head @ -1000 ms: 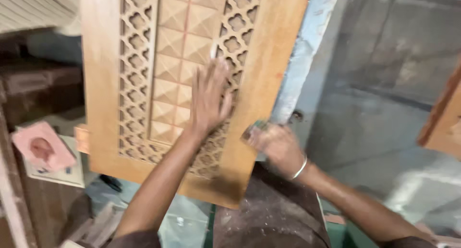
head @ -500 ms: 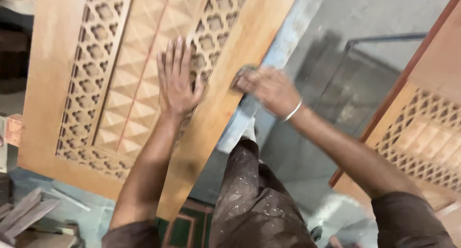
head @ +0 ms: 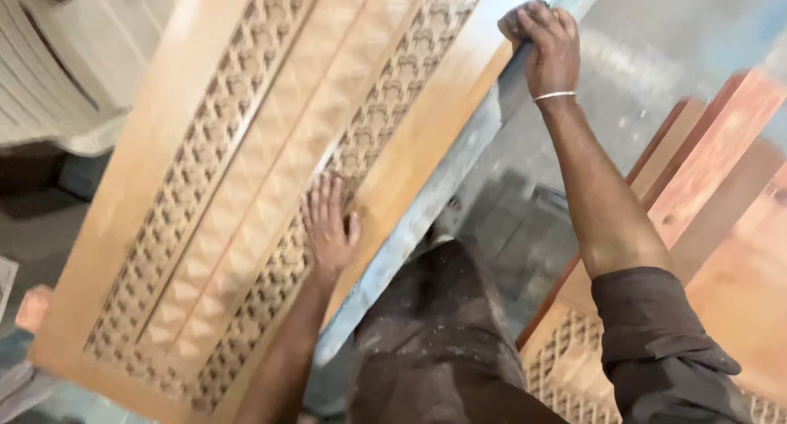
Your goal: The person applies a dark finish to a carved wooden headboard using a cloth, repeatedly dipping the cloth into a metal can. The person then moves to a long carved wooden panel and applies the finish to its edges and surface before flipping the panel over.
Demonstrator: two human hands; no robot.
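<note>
On the carved door panel (head: 246, 186) — left hand (head: 328, 223) flat, right hand (head: 545, 47) gripping its edge.

Carved wooden door panel (head: 246, 186): top end cut off by upper frame edge, lower corner by bottom edge. Right hand (head: 548, 43), upper right: fingers curled over small pad, pad mostly hidden, kind unclear. Left hand (head: 329, 223), centre: palm side hidden against lattice. Second lattice panel (head: 574, 367), lower right: cut off by bottom edge, partly behind sleeve. Pale slatted object (head: 49, 71), upper left: cut off, blurred.
</note>
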